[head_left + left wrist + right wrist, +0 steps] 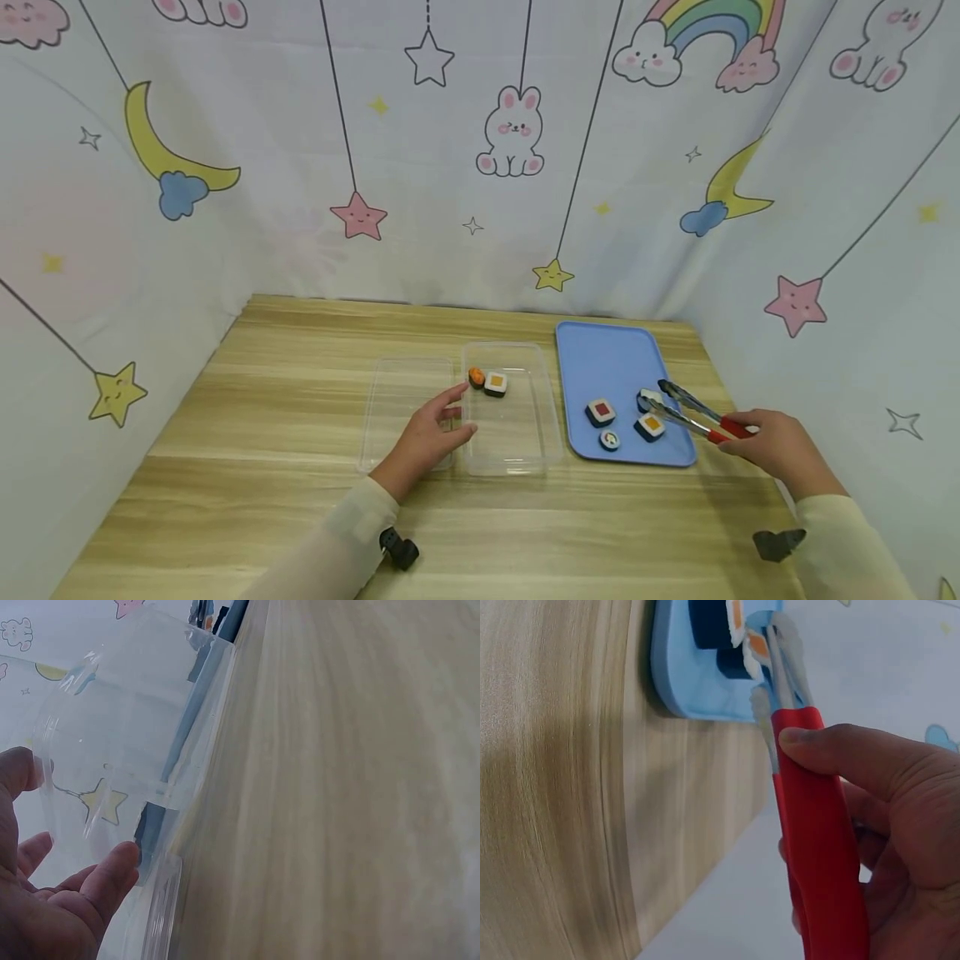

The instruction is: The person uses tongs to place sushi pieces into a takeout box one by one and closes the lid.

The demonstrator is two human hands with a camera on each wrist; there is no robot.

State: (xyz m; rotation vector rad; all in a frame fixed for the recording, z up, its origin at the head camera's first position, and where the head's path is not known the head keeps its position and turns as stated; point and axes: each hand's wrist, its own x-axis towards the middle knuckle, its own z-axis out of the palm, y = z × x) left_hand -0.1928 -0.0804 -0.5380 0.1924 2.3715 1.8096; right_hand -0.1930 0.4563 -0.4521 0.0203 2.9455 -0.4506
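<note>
By a tray (611, 358) of sushi (600, 412), the right hand (780, 448) grips tongs (819, 825); the unclenched left hand (423, 437) flanks a box (510, 433) holding two.

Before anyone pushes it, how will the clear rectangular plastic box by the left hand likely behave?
The box looks light and might flex, given its thin, see-through walls. It seems unlikely to tip, sitting low and wide. The square orange-centred sushi piece inside might slide, with bare floor beside it.
</note>
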